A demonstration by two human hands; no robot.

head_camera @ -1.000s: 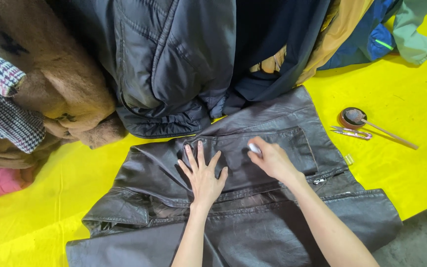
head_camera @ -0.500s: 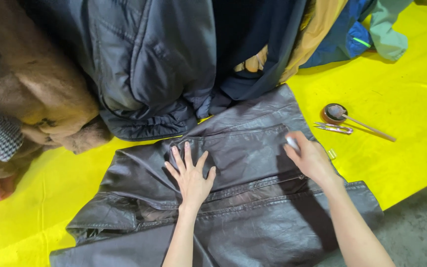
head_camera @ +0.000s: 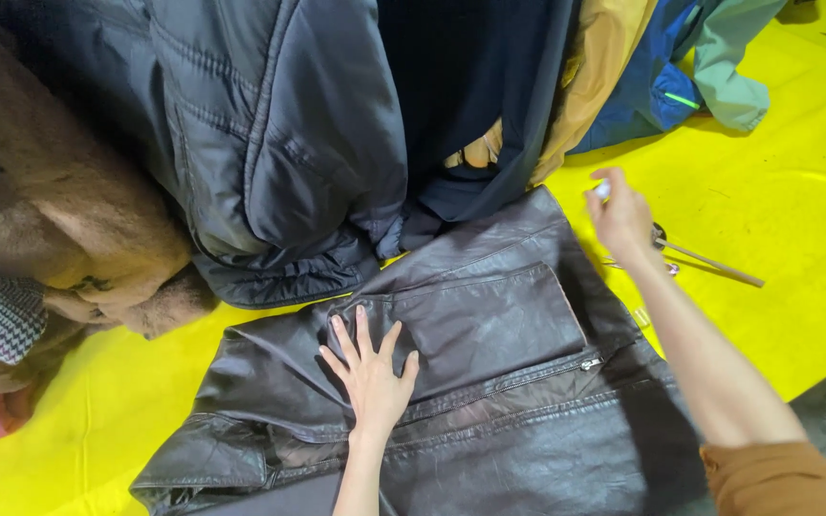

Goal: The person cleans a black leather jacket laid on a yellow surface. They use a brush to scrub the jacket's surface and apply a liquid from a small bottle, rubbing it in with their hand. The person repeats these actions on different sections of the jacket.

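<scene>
**Head view: left hand flat on leather jacket, right hand lifted with a small white object**

The dark brown leather jacket (head_camera: 489, 382) lies spread on the yellow sheet (head_camera: 786, 210), filling the lower middle of the frame. The left hand (head_camera: 372, 377) rests on it palm down, fingers spread, gripping nothing. The right hand (head_camera: 620, 215), at upper right over the jacket's edge, pinches a small white object (head_camera: 603, 189) in its fingertips. Just beside it lies a wooden-handled tool (head_camera: 709, 260). A dark padded jacket (head_camera: 270, 143) hangs above.
</scene>
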